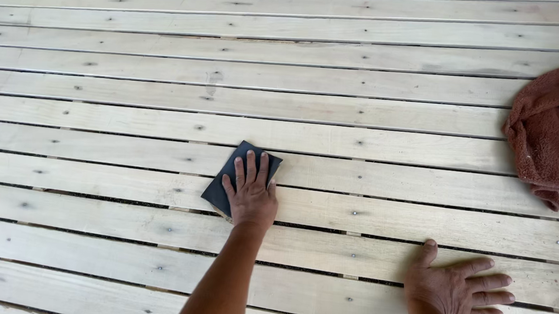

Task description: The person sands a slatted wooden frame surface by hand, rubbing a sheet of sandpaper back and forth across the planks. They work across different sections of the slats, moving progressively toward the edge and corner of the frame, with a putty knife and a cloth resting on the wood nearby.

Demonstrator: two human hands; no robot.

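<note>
Dark sandpaper (233,173) lies half hidden under left hand (251,197).

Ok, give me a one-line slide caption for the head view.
Left hand presses dark sandpaper on pale planks; right hand rests flat.

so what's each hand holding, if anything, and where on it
Left hand presses flat on the middle of a dark sanding sheet, palm down, not gripped. Right hand lies open on the wooden boards, holding nothing.

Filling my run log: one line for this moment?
left hand flat on dark sanding sheet | right hand flat on plank deck | red-brown cloth far right
</note>
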